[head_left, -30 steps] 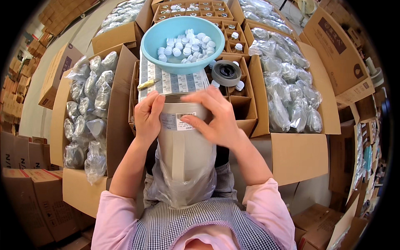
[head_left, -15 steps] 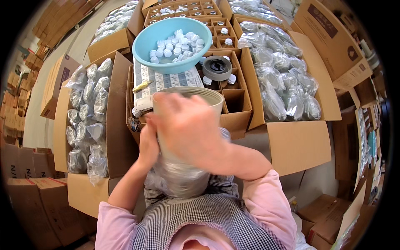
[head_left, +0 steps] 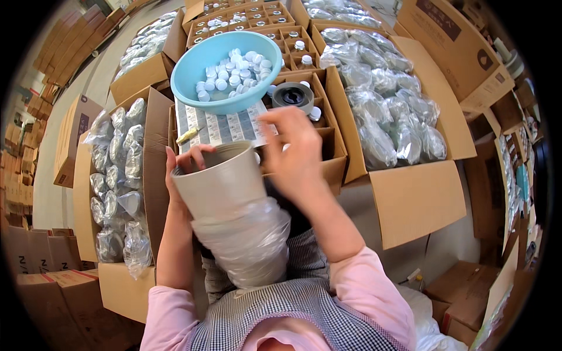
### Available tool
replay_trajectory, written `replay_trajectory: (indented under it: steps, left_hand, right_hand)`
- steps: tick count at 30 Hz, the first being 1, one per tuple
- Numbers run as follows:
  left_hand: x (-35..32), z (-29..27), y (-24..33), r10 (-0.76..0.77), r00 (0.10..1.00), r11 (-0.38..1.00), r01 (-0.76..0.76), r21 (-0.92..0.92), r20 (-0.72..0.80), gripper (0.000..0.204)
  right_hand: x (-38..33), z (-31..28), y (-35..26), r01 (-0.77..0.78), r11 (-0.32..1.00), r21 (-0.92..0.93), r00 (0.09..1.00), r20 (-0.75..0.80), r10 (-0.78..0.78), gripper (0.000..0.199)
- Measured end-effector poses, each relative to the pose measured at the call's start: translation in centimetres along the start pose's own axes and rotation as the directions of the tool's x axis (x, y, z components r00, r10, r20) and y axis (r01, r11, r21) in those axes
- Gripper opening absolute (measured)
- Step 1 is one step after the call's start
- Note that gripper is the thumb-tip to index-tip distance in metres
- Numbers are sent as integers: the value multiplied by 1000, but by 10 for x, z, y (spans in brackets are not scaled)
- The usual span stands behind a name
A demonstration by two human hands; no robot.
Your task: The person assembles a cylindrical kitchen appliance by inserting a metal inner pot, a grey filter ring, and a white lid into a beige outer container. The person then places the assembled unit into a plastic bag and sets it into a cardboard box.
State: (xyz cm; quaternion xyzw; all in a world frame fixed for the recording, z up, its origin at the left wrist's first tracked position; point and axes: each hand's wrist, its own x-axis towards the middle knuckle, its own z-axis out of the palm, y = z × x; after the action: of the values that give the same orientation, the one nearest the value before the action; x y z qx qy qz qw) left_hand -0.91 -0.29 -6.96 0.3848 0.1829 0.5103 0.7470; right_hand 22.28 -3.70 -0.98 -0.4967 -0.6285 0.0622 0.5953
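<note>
A beige-grey plastic canister (head_left: 220,178) with a wide mouth tilts in front of my apron, mouth facing away and up. A crumpled clear plastic bag (head_left: 249,243) is gathered around its lower half. My left hand (head_left: 188,167) grips the canister by its left side, fingers bent over the rim. My right hand (head_left: 295,152), somewhat blurred, is off to the right of the mouth, its fingers apart with nothing seen between them. Just beyond those fingers a grey round lid (head_left: 293,96) with a black centre rests on a divided carton (head_left: 332,117).
A light-blue basin (head_left: 181,88) of white caps stands on printed label sheets (head_left: 219,126), beside a small yellow-handled tool (head_left: 188,135). Open cartons of bagged clear containers flank me, left (head_left: 159,146) and right (head_left: 418,202). More divided cartons (head_left: 293,41) with bottles sit behind.
My right hand has left the canister's rim and moved to the right. The canister now leans further left, its mouth uncovered, with my left hand on the rim.
</note>
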Motion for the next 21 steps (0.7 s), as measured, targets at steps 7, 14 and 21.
replay_trajectory:
  steps: [7,14,21]
  left_hand:
    - [20,-17,-13,-204,954,971,226,80,-218,49]
    - [30,4,-10,-40,978,992,62,106,-204,50]
    - [36,41,8,-61,977,972,104,210,-203,53]
  right_hand:
    - [-114,52,217,126,763,-634,531,693,488,63]
    - [-70,35,215,301,835,-461,550,799,243,42]
    - [74,-30,69,430,770,-471,794,604,-75,34]
